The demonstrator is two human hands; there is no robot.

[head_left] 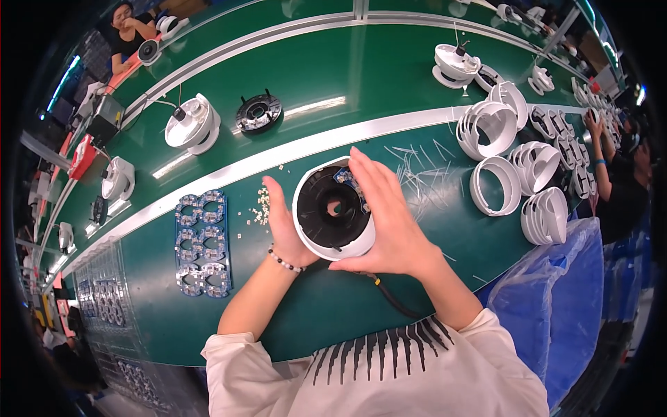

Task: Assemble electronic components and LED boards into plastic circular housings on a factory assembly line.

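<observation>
Housing (333, 208) cupped in both my hands (288, 226) (389, 215), grip closed; blue board (351, 184) seated at its rim, board panel (202, 243) waits on bench (333, 306).

White dome housing (333, 208) with black inner ring held between both hands above green surface (333, 313). Left hand (285, 226) cups left rim; right hand (389, 219) wraps right side. Blue circuit board panel (202, 243) lies left; stacked white rings (514, 167) right. Black cable (396, 302) trails below housing.
</observation>
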